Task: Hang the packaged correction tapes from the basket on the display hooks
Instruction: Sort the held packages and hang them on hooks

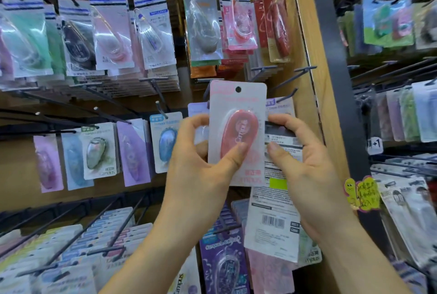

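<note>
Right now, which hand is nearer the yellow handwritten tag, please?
Right. The right hand, holding a back-facing package, sits left of the yellow tag; the left hand is farther left, gripping the pink package.

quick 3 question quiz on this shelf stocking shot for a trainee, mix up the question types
1. Whose thumb presses on the red oval blister of the pink card correction tape package?
A) left hand
B) right hand
C) neither

2. True or false: the pink package already hangs by its round hang hole.

3. Fill in: the white packages with a barcode, held in the right hand, face the camera with their ____ side.

Key: 1 A; 2 false; 3 back
</note>
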{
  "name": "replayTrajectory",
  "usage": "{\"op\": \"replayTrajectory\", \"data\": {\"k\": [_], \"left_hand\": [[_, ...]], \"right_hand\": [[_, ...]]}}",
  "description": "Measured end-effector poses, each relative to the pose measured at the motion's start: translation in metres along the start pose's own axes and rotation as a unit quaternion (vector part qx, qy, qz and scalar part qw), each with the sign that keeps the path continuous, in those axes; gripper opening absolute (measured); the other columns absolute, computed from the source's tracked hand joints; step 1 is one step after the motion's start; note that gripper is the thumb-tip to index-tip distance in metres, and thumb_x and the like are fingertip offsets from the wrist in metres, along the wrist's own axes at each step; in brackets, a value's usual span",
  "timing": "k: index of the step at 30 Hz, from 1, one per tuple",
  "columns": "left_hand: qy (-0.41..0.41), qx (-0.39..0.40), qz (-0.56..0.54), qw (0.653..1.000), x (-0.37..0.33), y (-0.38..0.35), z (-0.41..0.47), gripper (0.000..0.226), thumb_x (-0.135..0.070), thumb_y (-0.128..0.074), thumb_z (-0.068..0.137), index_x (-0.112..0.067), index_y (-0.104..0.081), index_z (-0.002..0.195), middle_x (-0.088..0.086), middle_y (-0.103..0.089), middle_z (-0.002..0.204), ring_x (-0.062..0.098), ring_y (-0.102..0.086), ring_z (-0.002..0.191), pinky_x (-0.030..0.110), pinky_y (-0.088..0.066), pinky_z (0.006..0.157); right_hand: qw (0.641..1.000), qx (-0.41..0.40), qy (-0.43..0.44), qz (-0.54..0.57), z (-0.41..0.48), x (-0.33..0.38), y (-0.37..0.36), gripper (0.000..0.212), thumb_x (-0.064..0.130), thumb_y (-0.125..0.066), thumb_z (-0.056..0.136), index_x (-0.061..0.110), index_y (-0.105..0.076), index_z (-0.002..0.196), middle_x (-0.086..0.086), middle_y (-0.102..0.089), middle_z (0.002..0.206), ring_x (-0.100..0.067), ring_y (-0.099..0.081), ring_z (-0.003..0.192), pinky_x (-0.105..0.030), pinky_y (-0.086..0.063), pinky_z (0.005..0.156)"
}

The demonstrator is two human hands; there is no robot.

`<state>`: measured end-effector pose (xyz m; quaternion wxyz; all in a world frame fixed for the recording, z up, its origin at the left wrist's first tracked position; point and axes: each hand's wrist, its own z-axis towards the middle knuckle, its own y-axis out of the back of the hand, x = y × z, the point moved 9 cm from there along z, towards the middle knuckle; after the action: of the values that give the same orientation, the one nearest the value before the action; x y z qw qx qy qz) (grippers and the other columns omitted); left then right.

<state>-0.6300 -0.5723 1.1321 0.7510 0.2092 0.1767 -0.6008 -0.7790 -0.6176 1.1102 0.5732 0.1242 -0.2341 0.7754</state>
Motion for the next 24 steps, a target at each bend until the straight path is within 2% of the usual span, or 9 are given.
{"op": "replayTrajectory", "data": {"k": [2, 4, 6, 8, 9, 13, 16, 19, 24], "left_hand": [[-0.013, 0.009, 0.024, 1.0, 0.003, -0.004, 0.004, 0.064, -0.016, -0.076, 0.081, -0.045, -0.043, 0.128, -0.002, -0.076, 0.095, 0.019, -0.075, 0.083, 0.034, -0.062, 0.07], [-0.018, 0.036, 0.061, 0.997, 0.008, -0.013, 0.006, 0.07, -0.018, -0.077, 0.084, -0.055, -0.044, 0.133, -0.008, -0.071, 0.114, 0.017, -0.07, 0.103, 0.039, -0.059, 0.086], [-0.02, 0.057, 0.088, 0.994, 0.013, -0.024, 0.008, 0.065, -0.023, -0.076, 0.085, -0.054, -0.047, 0.135, -0.023, -0.06, 0.128, -0.004, -0.054, 0.122, 0.026, -0.051, 0.099], [0.001, 0.06, 0.105, 0.993, 0.016, -0.03, 0.014, 0.066, -0.024, -0.074, 0.086, -0.05, -0.043, 0.138, -0.035, -0.049, 0.122, -0.034, -0.036, 0.111, 0.006, -0.045, 0.092], [0.014, 0.062, 0.109, 0.992, 0.018, -0.032, 0.019, 0.068, -0.024, -0.074, 0.086, -0.048, -0.041, 0.14, -0.035, -0.048, 0.121, -0.037, -0.038, 0.104, 0.002, -0.045, 0.084], [0.02, 0.061, 0.154, 0.986, 0.018, -0.038, 0.04, 0.075, -0.029, -0.075, 0.086, -0.045, -0.034, 0.147, -0.021, -0.05, 0.137, -0.006, -0.05, 0.118, 0.011, -0.046, 0.092], [0.02, 0.061, 0.198, 0.978, 0.015, -0.041, 0.052, 0.076, -0.033, -0.072, 0.087, -0.042, -0.03, 0.15, -0.017, -0.046, 0.139, -0.003, -0.041, 0.119, 0.015, -0.039, 0.095], [0.022, 0.064, 0.229, 0.971, 0.015, -0.043, 0.06, 0.077, -0.035, -0.071, 0.088, -0.038, -0.028, 0.152, -0.012, -0.043, 0.15, 0.004, -0.041, 0.129, 0.017, -0.035, 0.097], [0.016, 0.079, 0.265, 0.961, 0.014, -0.048, 0.069, 0.079, -0.035, -0.07, 0.089, -0.032, -0.026, 0.154, -0.008, -0.039, 0.155, 0.012, -0.037, 0.139, 0.025, -0.036, 0.108]], "right_hand": [[0.999, 0.0, -0.027, 0.03, 0.001, -0.002, 0.003, 0.03, 0.012, -0.057, 0.097, 0.037, -0.07, 0.105, -0.001, -0.072, 0.115, -0.024, -0.071, 0.104, -0.04, -0.061, 0.08], [0.999, 0.024, -0.03, 0.028, 0.003, 0.002, 0.004, 0.021, 0.023, -0.065, 0.088, 0.037, -0.07, 0.103, 0.005, -0.075, 0.107, -0.018, -0.074, 0.094, -0.03, -0.061, 0.069], [0.999, 0.034, -0.012, -0.011, 0.007, 0.008, 0.009, 0.023, 0.027, -0.071, 0.08, 0.036, -0.069, 0.101, 0.011, -0.074, 0.102, -0.013, -0.073, 0.092, -0.025, -0.059, 0.067], [0.999, 0.021, -0.008, -0.044, 0.015, 0.007, 0.017, 0.021, 0.026, -0.071, 0.081, 0.032, -0.07, 0.102, 0.01, -0.074, 0.101, -0.014, -0.073, 0.092, -0.028, -0.06, 0.069], [0.998, 0.016, -0.009, -0.054, 0.019, 0.006, 0.02, 0.02, 0.025, -0.071, 0.084, 0.029, -0.07, 0.104, 0.008, -0.073, 0.101, -0.016, -0.072, 0.092, -0.031, -0.061, 0.071], [0.997, 0.003, -0.013, -0.076, 0.039, 0.0, 0.026, 0.016, 0.023, -0.069, 0.09, 0.025, -0.07, 0.106, 0.005, -0.073, 0.102, -0.015, -0.072, 0.092, -0.029, -0.061, 0.074], [0.995, -0.011, -0.032, -0.096, 0.052, -0.009, 0.029, 0.016, 0.027, -0.07, 0.09, 0.03, -0.068, 0.106, 0.008, -0.073, 0.102, -0.007, -0.071, 0.088, -0.019, -0.056, 0.067], [0.993, -0.014, -0.053, -0.1, 0.058, -0.016, 0.03, 0.023, 0.031, -0.073, 0.086, 0.029, -0.068, 0.109, 0.005, -0.074, 0.103, -0.012, -0.072, 0.089, -0.025, -0.059, 0.07], [0.996, -0.007, -0.084, -0.038, 0.062, -0.017, 0.031, 0.026, 0.023, -0.075, 0.085, 0.02, -0.068, 0.11, 0.0, -0.076, 0.097, -0.017, -0.075, 0.08, -0.021, -0.055, 0.057]]}}
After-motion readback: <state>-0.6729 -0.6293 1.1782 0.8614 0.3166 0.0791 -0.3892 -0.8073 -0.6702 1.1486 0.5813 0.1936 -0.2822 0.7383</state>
